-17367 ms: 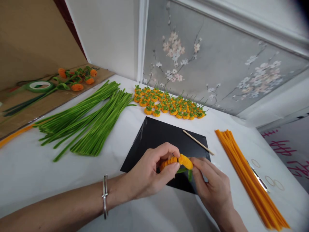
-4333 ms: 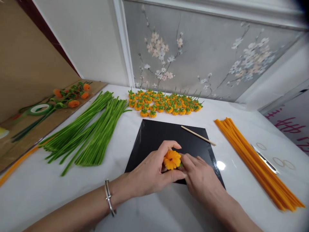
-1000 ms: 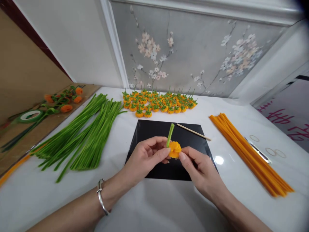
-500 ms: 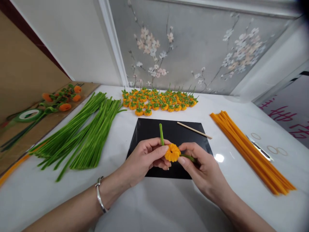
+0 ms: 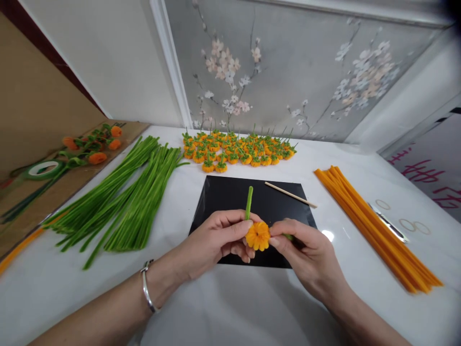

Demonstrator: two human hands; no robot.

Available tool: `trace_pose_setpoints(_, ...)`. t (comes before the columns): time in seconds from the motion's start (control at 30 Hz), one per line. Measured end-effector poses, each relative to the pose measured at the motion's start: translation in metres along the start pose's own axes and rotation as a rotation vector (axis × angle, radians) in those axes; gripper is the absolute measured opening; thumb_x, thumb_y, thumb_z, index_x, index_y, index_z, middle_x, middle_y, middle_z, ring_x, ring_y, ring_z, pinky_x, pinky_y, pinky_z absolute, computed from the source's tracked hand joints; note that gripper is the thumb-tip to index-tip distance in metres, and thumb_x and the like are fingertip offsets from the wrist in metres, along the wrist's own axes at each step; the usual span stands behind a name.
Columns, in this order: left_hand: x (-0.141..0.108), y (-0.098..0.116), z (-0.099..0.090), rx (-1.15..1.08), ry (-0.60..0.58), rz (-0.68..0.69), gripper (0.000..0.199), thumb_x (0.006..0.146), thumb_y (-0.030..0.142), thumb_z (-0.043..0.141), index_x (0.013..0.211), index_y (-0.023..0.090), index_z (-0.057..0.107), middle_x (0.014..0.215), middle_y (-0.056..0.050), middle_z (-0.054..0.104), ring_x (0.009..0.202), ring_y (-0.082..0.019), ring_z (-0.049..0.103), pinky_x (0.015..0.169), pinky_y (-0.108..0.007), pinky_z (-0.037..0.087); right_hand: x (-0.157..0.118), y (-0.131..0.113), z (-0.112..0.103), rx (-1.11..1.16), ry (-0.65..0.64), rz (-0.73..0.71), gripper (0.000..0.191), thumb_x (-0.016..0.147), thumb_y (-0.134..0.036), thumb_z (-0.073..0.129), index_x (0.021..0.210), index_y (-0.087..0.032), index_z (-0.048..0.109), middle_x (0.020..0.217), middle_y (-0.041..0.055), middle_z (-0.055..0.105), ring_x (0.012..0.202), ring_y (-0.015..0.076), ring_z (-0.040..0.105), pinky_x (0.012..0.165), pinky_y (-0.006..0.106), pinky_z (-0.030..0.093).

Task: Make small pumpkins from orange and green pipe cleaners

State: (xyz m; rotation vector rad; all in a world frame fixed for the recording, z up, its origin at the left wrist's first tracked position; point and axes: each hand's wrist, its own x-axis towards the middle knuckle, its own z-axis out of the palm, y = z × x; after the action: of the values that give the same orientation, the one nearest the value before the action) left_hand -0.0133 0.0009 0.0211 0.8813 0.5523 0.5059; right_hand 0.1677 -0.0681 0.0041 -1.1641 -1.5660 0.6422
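Note:
Between my two hands is a small orange pumpkin [image 5: 258, 236] of pipe cleaner, its ribbed round face turned toward me. My left hand [image 5: 225, 235] pinches its left side between thumb and fingers. A green pipe cleaner [image 5: 249, 202] stands up from behind those fingertips. On the other side, my right hand [image 5: 304, 245] is closed at the pumpkin's right edge, with thumb and forefinger pressed together. A bit of green pipe cleaner shows among the right fingers; most of it is hidden. Both hands are above a black mat [image 5: 230, 194].
Rows of finished orange pumpkins [image 5: 245, 149] with green tops stand at the back. Green pipe cleaners [image 5: 140, 206] lie left, orange ones [image 5: 374, 230] right, beside a craft knife [image 5: 389, 223]. A wooden stick [image 5: 290, 194] crosses the mat. Green tape [image 5: 45, 169] sits on cardboard far left.
The pumpkin has moved slightly down and its upright green end has shifted right. My right fingers have closed further over the other green end, so less of it shows.

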Motion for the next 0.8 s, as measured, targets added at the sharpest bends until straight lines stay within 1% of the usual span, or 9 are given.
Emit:
trace_pose_setpoints(0.1,-0.0004,-0.0011,-0.0006,0.013,-0.019,-0.014,0.021,0.084,0.03,0.066,0.097,0.014,0.069,0.075,-0.004,0.067,0.059,-0.008,0.062,0.058,-0.018,0.054,-0.0006,0.0003,-0.0005,0.002,-0.004,0.002,0.006,0.085,-0.02,0.061,0.084,-0.022,0.066,0.067,-0.0017,0.061,0.057,0.0104,0.052,0.051,0.021,0.041)
trace_pose_setpoints(0.2,-0.0007,-0.0031,0.0016,0.008,-0.04,0.049,0.03,0.082,0.032,0.068,0.108,0.019,0.065,0.087,-0.003,0.067,0.071,-0.011,0.066,0.066,-0.022,0.056,-0.0003,0.0009,-0.0014,-0.025,0.023,0.011,0.008,0.085,-0.019,0.061,0.081,-0.023,0.066,0.066,-0.0028,0.059,0.056,0.0096,0.05,0.051,0.02,0.04)
trace_pose_setpoints(0.27,-0.0006,-0.004,0.0036,0.042,-0.06,0.124,0.038,0.076,0.024,0.074,0.113,0.023,0.061,0.093,-0.001,0.065,0.079,-0.013,0.066,0.07,-0.024,0.057,0.0,0.0017,-0.0014,-0.032,0.041,0.035,0.009,0.086,-0.019,0.06,0.081,-0.023,0.066,0.069,-0.0028,0.061,0.059,0.0093,0.051,0.053,0.019,0.041)
trace_pose_setpoints(0.3,-0.0004,-0.0043,0.0043,0.072,-0.06,0.154,0.041,0.074,0.018,0.076,0.112,0.024,0.061,0.093,0.0,0.065,0.08,-0.012,0.065,0.071,-0.023,0.056,0.0,0.0022,-0.0012,-0.026,0.039,0.052,0.007,0.085,-0.02,0.061,0.082,-0.024,0.065,0.071,-0.0027,0.062,0.06,0.0094,0.052,0.053,0.019,0.041)
trace_pose_setpoints(0.37,0.0003,-0.0046,0.0045,0.123,-0.04,0.188,0.038,0.072,0.008,0.075,0.105,0.021,0.062,0.087,0.002,0.064,0.075,-0.008,0.063,0.069,-0.019,0.054,-0.0006,0.0033,-0.0006,0.006,0.02,0.093,0.006,0.084,-0.023,0.062,0.089,-0.025,0.064,0.071,-0.0037,0.06,0.058,0.0091,0.051,0.051,0.019,0.04)
trace_pose_setpoints(0.47,0.0015,-0.0048,0.0025,0.139,-0.021,0.196,0.031,0.077,0.007,0.07,0.104,0.019,0.062,0.083,0.002,0.065,0.069,-0.006,0.061,0.069,-0.018,0.053,-0.0024,0.005,0.0001,0.068,-0.016,0.17,0.023,0.082,-0.027,0.066,0.103,-0.026,0.058,0.06,-0.0078,0.048,0.049,0.0082,0.042,0.044,0.019,0.035)
trace_pose_setpoints(0.53,0.0018,-0.0049,0.001,0.134,-0.037,0.195,0.031,0.078,0.007,0.069,0.106,0.019,0.062,0.084,0.001,0.065,0.07,-0.006,0.061,0.069,-0.019,0.054,-0.0035,0.006,0.0002,0.098,-0.026,0.204,0.03,0.081,-0.029,0.067,0.108,-0.027,0.053,0.058,-0.0093,0.043,0.047,0.0081,0.039,0.043,0.019,0.032)
trace_pose_setpoints(0.7,0.0011,-0.0038,0.001,0.175,-0.025,0.232,0.033,0.08,0.01,0.067,0.11,0.021,0.059,0.092,0.0,0.064,0.077,-0.009,0.063,0.069,-0.021,0.054,-0.0045,0.0065,0.0007,0.092,-0.033,0.183,0.028,0.083,-0.031,0.064,0.107,-0.026,0.051,0.06,-0.0084,0.044,0.049,0.0086,0.042,0.044,0.019,0.035)
trace_pose_setpoints(0.8,0.0017,-0.0035,0.0022,0.241,-0.011,0.265,0.024,0.082,0.012,0.065,0.104,0.019,0.06,0.086,0.0,0.063,0.073,-0.009,0.062,0.068,-0.021,0.052,-0.0033,0.0052,0.0016,0.007,-0.035,0.128,0.022,0.086,-0.028,0.06,0.107,-0.025,0.052,0.06,-0.0079,0.047,0.048,0.0087,0.044,0.043,0.018,0.036)
